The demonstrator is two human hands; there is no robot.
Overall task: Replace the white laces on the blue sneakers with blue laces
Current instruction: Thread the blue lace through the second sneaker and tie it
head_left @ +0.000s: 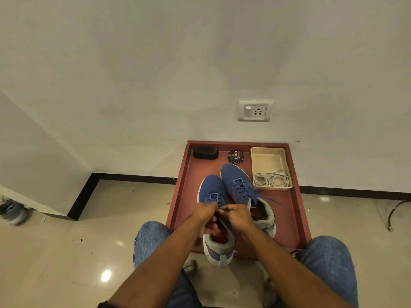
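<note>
Both hands, the left hand (205, 213) and right hand (238, 215), pinch the blue lace (219, 204) over the near sneaker (213, 196) on the red tray (289, 210). Right of it lies the laced sneaker (238, 181); beyond that, a basket (268, 160) holds white laces (271, 180).

Both bare forearms reach forward and converge. The left hand (205, 213) and right hand (238, 215) meet knuckle to knuckle, fingers curled inward, pinching something too small to make out.

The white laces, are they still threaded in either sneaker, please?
No, the white laces lie coiled in the cream basket, and both sneakers carry blue laces.
</note>
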